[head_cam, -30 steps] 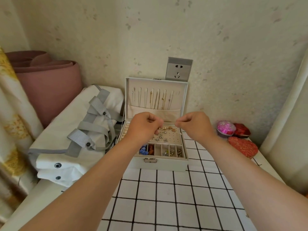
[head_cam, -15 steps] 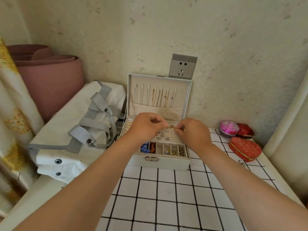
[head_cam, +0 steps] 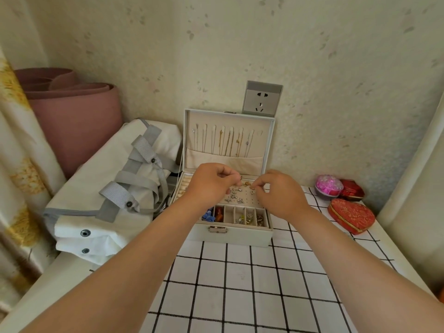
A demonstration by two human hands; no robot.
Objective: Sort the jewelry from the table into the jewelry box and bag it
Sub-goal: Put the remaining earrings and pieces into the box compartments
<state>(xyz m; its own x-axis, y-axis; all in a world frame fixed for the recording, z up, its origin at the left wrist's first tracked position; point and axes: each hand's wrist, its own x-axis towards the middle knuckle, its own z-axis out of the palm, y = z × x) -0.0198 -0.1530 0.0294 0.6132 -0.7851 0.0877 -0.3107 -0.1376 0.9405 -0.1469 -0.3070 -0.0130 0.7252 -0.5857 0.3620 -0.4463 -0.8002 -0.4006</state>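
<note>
A pale grey jewelry box [head_cam: 230, 237] stands open against the wall, its lid upright with several chains hanging inside. Small earrings lie on the perforated pad [head_cam: 243, 197]; the front row of compartments holds small pieces. My left hand [head_cam: 211, 185] hovers over the pad's left part, fingers curled, pinching a small piece at its fingertips. My right hand [head_cam: 280, 193] is over the pad's right part and pinches a tiny earring [head_cam: 252, 187] between thumb and forefinger. A white bag with grey straps [head_cam: 115, 191] lies left of the box.
A checked cloth [head_cam: 240, 284] covers the table in front of the box. At the right stand a red heart-shaped box [head_cam: 350, 216], a pink round case [head_cam: 328, 185] and a small red box [head_cam: 352, 189]. A rolled pink mat [head_cam: 72, 116] leans at back left, beside a curtain.
Both hands have dropped from in front of the lid pocket down over the earring pad. The view has tilted, showing more of the wall.
</note>
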